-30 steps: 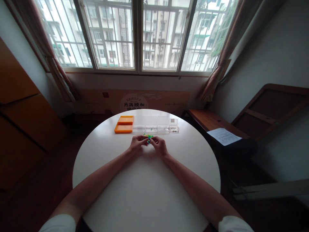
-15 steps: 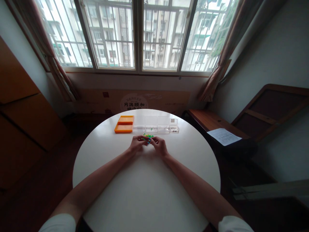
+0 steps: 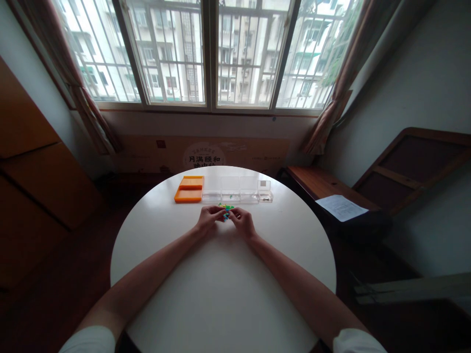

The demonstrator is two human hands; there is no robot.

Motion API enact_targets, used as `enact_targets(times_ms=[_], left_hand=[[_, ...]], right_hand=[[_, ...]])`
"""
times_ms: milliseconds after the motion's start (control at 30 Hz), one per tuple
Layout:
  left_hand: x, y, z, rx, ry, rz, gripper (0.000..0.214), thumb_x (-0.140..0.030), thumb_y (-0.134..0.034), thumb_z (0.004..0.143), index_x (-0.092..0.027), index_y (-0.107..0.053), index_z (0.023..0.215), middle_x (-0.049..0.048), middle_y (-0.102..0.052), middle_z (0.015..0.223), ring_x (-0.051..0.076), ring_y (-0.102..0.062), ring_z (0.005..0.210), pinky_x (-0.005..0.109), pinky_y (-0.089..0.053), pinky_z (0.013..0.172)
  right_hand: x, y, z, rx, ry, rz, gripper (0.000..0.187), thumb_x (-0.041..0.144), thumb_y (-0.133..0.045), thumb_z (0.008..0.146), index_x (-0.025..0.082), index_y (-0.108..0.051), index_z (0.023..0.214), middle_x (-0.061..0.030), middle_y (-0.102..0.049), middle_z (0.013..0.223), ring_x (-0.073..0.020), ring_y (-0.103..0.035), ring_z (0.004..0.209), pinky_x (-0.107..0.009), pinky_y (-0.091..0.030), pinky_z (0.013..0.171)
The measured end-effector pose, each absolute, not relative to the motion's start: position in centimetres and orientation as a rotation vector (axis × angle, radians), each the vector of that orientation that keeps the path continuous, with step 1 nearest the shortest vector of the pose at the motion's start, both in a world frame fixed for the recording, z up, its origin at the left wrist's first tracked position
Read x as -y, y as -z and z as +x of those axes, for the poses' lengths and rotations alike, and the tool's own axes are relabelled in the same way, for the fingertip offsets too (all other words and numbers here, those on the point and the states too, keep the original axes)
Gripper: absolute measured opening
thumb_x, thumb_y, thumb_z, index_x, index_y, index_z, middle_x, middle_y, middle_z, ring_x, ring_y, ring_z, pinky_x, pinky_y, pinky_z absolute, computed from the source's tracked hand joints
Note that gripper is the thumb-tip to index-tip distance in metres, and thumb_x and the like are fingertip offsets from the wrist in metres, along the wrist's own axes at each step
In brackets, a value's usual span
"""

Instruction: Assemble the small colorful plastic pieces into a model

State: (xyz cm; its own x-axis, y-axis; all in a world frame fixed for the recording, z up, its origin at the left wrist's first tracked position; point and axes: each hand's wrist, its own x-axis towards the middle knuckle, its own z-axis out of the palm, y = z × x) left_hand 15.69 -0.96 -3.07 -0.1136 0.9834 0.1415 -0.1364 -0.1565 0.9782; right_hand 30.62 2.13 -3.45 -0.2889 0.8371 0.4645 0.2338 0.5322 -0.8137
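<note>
My left hand [image 3: 209, 217] and my right hand [image 3: 242, 220] meet fingertip to fingertip near the far side of the round white table. Both are closed in a pinch around a small blue piece [image 3: 226, 215], too small to tell its kind. Just beyond the fingertips lies a little heap of green and yellow pieces [image 3: 227, 207], partly hidden by my fingers. Behind the heap stand an orange open case [image 3: 189, 195] and a row of clear plastic boxes [image 3: 230, 189] with raised lids. A tiny green piece [image 3: 231, 196] lies in one of the clear boxes.
A small clear box [image 3: 265, 197] with dark bits inside ends the row on the right. The white table [image 3: 224, 294] has a rounded edge. To its right, a paper sheet [image 3: 341, 208] lies by a wooden bench [image 3: 316, 179]. A barred window [image 3: 209, 59] is ahead.
My fingertips have shifted slightly around the blue piece, which shows a little differently between them. The arms, boxes and heap stay in place.
</note>
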Motion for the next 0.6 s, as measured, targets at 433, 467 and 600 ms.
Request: enact_targets(times_ms=[433, 467, 600], left_hand=[[1.13, 2.87, 15.86, -1.089, -1.47, 1.183, 0.033, -0.034, -0.073, 0.06, -0.008, -0.068, 0.08, 0.0068, -0.066, 0.065, 0.013, -0.06, 0.054, 0.025, -0.049, 0.055], [1.13, 2.88, 15.87, -1.081, -1.467, 1.187, 0.032, -0.033, -0.073, 0.06, -0.008, -0.068, 0.08, 0.0067, -0.066, 0.065, 0.013, -0.06, 0.055, 0.025, -0.049, 0.055], [1.08, 2.95, 15.86, -1.048, -1.472, 1.196, 0.033, -0.032, -0.073, 0.06, -0.009, -0.067, 0.082, 0.0066, -0.066, 0.066, 0.013, -0.059, 0.055, 0.025, -0.049, 0.056]], right_hand=[[-2.17, 3.53, 30.6, 1.782, -0.821, -0.857, 0.023, 0.03, -0.053, 0.076, 0.015, -0.064, 0.09, -0.0037, -0.063, 0.066, -0.0145, -0.059, 0.058, -0.024, -0.045, 0.054], [-2.16, 3.53, 30.59, 1.785, -0.822, -0.856, 0.023, 0.03, -0.053, 0.076, 0.015, -0.064, 0.088, -0.0039, -0.064, 0.066, -0.0146, -0.059, 0.058, -0.024, -0.045, 0.054], [-2.07, 3.49, 30.54, 1.781, -0.831, -0.848, 0.021, 0.03, -0.054, 0.076, 0.015, -0.064, 0.085, -0.0045, -0.065, 0.067, -0.015, -0.06, 0.059, -0.024, -0.045, 0.053]])
